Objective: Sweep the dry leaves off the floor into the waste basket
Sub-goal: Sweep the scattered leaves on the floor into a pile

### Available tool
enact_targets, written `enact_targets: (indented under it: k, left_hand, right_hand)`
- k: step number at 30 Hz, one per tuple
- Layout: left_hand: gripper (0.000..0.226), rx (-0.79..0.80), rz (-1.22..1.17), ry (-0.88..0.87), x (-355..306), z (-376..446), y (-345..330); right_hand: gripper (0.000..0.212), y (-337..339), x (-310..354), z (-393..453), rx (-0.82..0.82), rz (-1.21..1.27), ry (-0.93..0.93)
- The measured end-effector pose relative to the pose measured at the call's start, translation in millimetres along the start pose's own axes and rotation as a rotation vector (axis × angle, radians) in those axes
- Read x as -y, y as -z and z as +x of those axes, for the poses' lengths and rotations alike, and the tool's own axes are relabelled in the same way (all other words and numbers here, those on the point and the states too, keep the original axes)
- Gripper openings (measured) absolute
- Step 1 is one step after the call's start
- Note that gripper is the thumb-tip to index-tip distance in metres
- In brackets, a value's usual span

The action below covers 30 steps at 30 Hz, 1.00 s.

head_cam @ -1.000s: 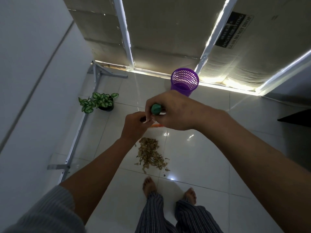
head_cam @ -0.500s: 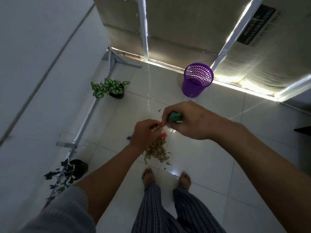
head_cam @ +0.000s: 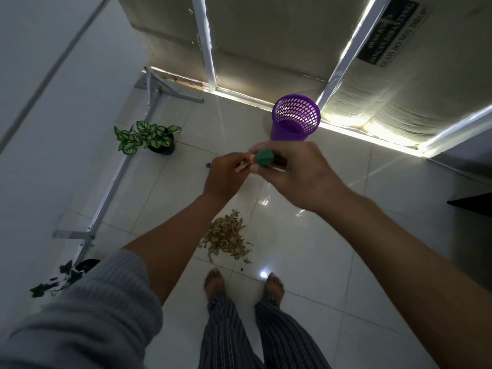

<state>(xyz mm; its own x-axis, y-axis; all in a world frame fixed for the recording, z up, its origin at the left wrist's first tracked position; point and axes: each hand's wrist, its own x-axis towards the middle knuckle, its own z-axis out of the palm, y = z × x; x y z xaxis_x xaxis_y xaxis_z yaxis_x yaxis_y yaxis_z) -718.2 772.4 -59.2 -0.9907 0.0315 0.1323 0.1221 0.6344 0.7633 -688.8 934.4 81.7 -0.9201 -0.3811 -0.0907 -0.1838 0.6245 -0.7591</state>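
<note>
two hands on a green-capped handle above a pile of dry leaves

a green-capped handle point(head_cam: 264, 157) is gripped by the right hand point(head_cam: 295, 171), whose fingers are curled round it just under the rounded green end. the same handle is held lower down by the left hand point(head_cam: 226, 175), its fingers closed on an orange part that is mostly hidden. the two hands are seen close together, almost touching, held out in front of the body.

the dry leaves point(head_cam: 226, 238) are gathered in one loose brown pile on the white tiled floor point(head_cam: 332, 262), below the hands and just ahead of two bare feet point(head_cam: 215, 282); a few stray bits lie at the pile's near edge. the purple waste basket point(head_cam: 295, 118) is stood upright farther off, against the foot of a cardboard-covered wall point(head_cam: 266, 35), well apart from the leaves. nothing can be made out inside it.

a potted plant with striped green leaves point(head_cam: 149, 137) is set on the floor to the left, beside a white metal frame point(head_cam: 111, 187). a second, darker plant point(head_cam: 64, 278) is partly seen near the grey sleeve point(head_cam: 87, 315) of the left arm. striped trousers point(head_cam: 239, 331) are worn.
</note>
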Motion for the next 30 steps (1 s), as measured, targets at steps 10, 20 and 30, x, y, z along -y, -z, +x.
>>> enact_targets:
  k: [10, 20, 30]
  left_hand:
    - [0.007, 0.194, -0.003, 0.017, 0.3, -18.9, -21.0]
    - [0.012, 0.116, 0.009, 0.058, -25.1, -65.5, 2.0]
    - [0.009, -0.056, 0.098, 0.143, -35.8, -99.9, 29.0]
  right_hand:
    - [0.025, 4.4, -31.4, -8.8, 0.151, -0.048, -0.089]
    - [0.027, 17.8, -1.4, -26.7, 0.249, -0.072, 0.001]
    - [0.022, 25.4, 40.5, -25.5, 0.335, -0.083, 0.209]
